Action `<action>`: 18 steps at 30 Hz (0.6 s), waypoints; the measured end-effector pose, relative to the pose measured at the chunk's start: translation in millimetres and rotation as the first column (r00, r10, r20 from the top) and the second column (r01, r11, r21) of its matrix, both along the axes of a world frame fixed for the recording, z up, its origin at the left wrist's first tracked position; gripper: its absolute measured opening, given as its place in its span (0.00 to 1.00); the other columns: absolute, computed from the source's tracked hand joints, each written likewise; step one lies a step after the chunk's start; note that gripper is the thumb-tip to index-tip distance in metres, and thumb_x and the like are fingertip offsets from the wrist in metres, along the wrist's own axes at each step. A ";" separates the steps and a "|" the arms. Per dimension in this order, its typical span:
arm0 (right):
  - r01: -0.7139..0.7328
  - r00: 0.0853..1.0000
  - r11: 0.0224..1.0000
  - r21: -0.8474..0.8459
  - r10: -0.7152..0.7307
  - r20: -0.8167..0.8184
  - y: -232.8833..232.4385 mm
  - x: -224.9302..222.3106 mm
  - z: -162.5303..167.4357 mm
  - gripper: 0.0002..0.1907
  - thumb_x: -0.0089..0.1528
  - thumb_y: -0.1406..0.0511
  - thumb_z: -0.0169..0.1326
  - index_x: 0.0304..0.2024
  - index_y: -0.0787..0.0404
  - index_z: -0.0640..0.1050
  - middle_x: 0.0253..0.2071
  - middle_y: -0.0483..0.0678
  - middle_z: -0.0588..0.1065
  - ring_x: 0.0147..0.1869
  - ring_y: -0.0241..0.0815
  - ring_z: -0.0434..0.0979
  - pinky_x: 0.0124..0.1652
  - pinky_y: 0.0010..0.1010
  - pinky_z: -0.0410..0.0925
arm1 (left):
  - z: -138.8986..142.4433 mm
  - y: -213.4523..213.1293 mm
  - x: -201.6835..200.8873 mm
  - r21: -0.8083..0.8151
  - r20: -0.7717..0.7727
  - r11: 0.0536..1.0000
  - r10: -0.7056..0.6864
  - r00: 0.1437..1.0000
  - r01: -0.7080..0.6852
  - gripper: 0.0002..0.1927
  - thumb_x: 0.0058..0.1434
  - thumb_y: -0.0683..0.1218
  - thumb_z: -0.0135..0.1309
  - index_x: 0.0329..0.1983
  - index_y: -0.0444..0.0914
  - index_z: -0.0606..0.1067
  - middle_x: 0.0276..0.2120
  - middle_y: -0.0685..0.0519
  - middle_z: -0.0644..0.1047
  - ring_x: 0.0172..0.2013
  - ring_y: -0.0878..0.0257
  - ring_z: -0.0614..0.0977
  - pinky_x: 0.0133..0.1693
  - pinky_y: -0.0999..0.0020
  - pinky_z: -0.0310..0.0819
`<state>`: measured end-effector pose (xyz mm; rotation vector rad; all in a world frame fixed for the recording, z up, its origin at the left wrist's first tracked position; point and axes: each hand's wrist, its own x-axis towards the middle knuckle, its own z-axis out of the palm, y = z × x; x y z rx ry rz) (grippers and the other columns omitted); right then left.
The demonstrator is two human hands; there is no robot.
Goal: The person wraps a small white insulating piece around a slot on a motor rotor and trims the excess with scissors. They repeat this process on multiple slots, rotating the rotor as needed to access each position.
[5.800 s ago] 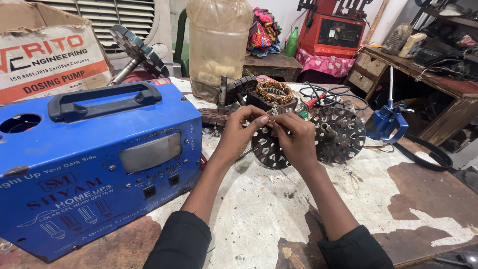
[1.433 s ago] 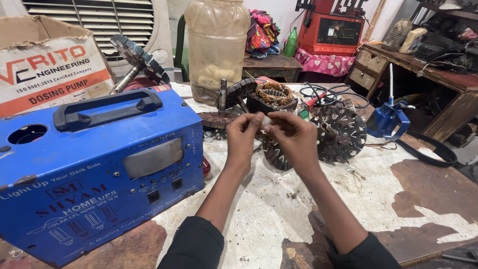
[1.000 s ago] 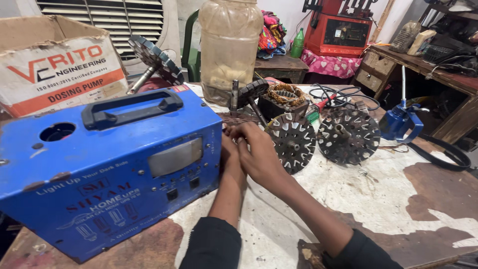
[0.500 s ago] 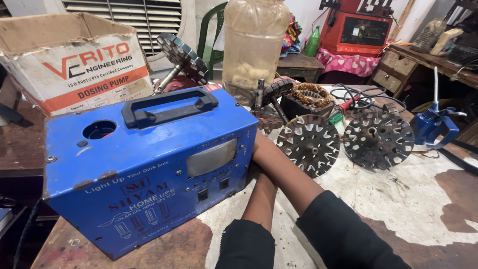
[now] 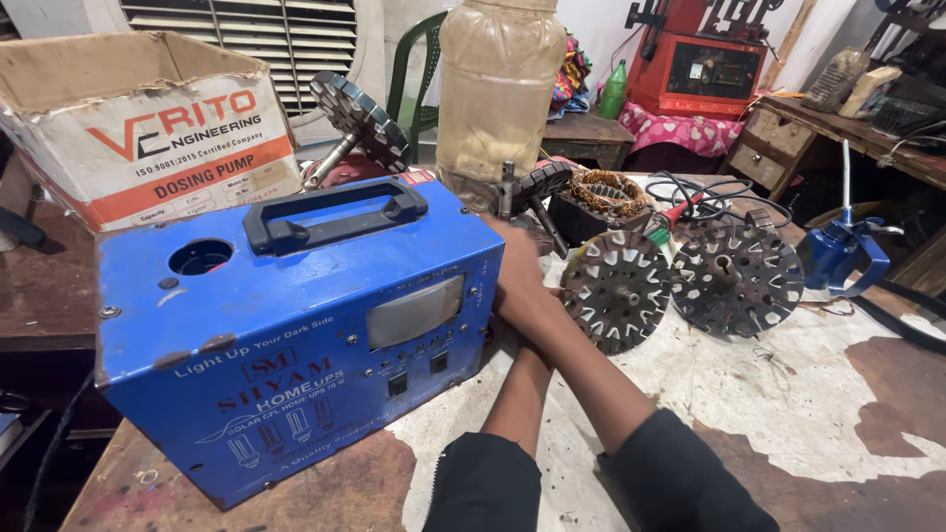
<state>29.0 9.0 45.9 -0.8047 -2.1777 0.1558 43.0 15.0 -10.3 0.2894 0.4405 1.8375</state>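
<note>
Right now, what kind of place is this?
Likely a small electrical repair workshop: a blue power unit on a worn bench, two finned motor discs, a copper winding, and both hands behind the unit.

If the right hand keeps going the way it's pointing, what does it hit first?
Probably the blue metal box: the right hand already lies against its side wall, fingers hidden. Depth behind is unclear.

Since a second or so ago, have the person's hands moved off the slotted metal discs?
Yes. Both hands went left, away from the slotted metal discs, and now sit against the blue metal box.
</note>
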 end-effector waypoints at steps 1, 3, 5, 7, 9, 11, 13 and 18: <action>0.055 0.998 0.987 0.151 -0.056 0.007 0.6 2.3 1.4 0.16 0.60 0.58 0.54 0.44 0.59 0.82 0.44 0.58 0.81 0.48 0.58 0.81 0.46 0.42 0.72 | 0.2 -0.4 0.8 -0.037 -0.102 0.998 0.050 0.994 -0.054 0.10 0.72 0.51 0.43 0.44 0.39 0.69 0.33 0.56 0.74 0.31 0.66 0.77 0.33 0.67 0.70; 0.189 0.971 0.980 -0.064 -0.196 -0.133 7.1 8.5 6.0 0.16 0.62 0.57 0.51 0.41 0.62 0.81 0.39 0.59 0.80 0.44 0.56 0.80 0.44 0.42 0.71 | 1.6 -2.4 1.6 -0.115 -0.334 0.973 0.150 0.930 -0.198 0.10 0.72 0.51 0.43 0.44 0.39 0.69 0.33 0.56 0.74 0.31 0.66 0.77 0.32 0.68 0.70; 0.220 0.918 0.951 -0.217 -0.277 -0.284 17.1 18.8 11.6 0.18 0.65 0.56 0.49 0.36 0.65 0.79 0.34 0.57 0.78 0.39 0.52 0.79 0.41 0.41 0.70 | 3.8 -4.5 -0.1 -0.161 -0.500 0.940 0.186 0.846 -0.302 0.11 0.72 0.50 0.43 0.45 0.39 0.69 0.33 0.56 0.74 0.31 0.66 0.77 0.31 0.68 0.70; 0.152 0.841 0.943 -0.295 -0.280 -0.462 26.5 31.4 16.8 0.20 0.67 0.57 0.47 0.31 0.67 0.77 0.29 0.54 0.77 0.33 0.47 0.76 0.37 0.41 0.68 | 5.7 -6.4 -1.9 -0.196 -0.645 0.904 0.174 0.744 -0.381 0.11 0.72 0.50 0.43 0.45 0.38 0.69 0.33 0.56 0.74 0.30 0.67 0.77 0.31 0.68 0.70; -0.026 0.710 0.882 -0.471 -0.315 -0.630 38.5 47.8 28.5 0.19 0.66 0.57 0.47 0.29 0.63 0.76 0.27 0.49 0.74 0.29 0.41 0.71 0.31 0.36 0.63 | 6.3 -8.0 -4.6 -0.221 -0.691 0.876 0.170 0.702 -0.429 0.11 0.73 0.50 0.43 0.45 0.38 0.69 0.33 0.56 0.74 0.30 0.67 0.76 0.30 0.68 0.70; -0.187 0.568 0.840 -0.509 -0.331 -0.754 43.9 66.1 36.1 0.16 0.66 0.57 0.47 0.29 0.60 0.75 0.26 0.46 0.73 0.27 0.37 0.69 0.27 0.32 0.60 | 7.6 -8.3 -6.7 -0.220 -0.615 0.868 0.231 0.754 -0.446 0.11 0.73 0.50 0.43 0.46 0.38 0.69 0.33 0.56 0.74 0.30 0.67 0.76 0.30 0.68 0.70; -0.295 0.425 0.848 -0.441 -0.297 -0.855 46.3 87.0 42.2 0.12 0.65 0.57 0.48 0.31 0.56 0.72 0.26 0.44 0.72 0.26 0.36 0.69 0.23 0.29 0.57 | 9.3 -9.0 -9.6 -0.153 -0.380 0.881 0.367 0.849 -0.449 0.11 0.71 0.50 0.42 0.46 0.39 0.69 0.33 0.60 0.72 0.30 0.70 0.75 0.28 0.69 0.69; -0.554 0.087 0.802 -0.224 -0.211 -0.973 56.6 138.9 54.7 0.12 0.69 0.61 0.49 0.33 0.60 0.70 0.29 0.46 0.73 0.32 0.37 0.75 0.29 0.26 0.68 | 28.4 -12.8 -6.6 0.197 -0.440 0.886 0.463 0.769 -0.421 0.13 0.77 0.51 0.42 0.43 0.36 0.65 0.27 0.55 0.69 0.26 0.67 0.70 0.28 0.71 0.67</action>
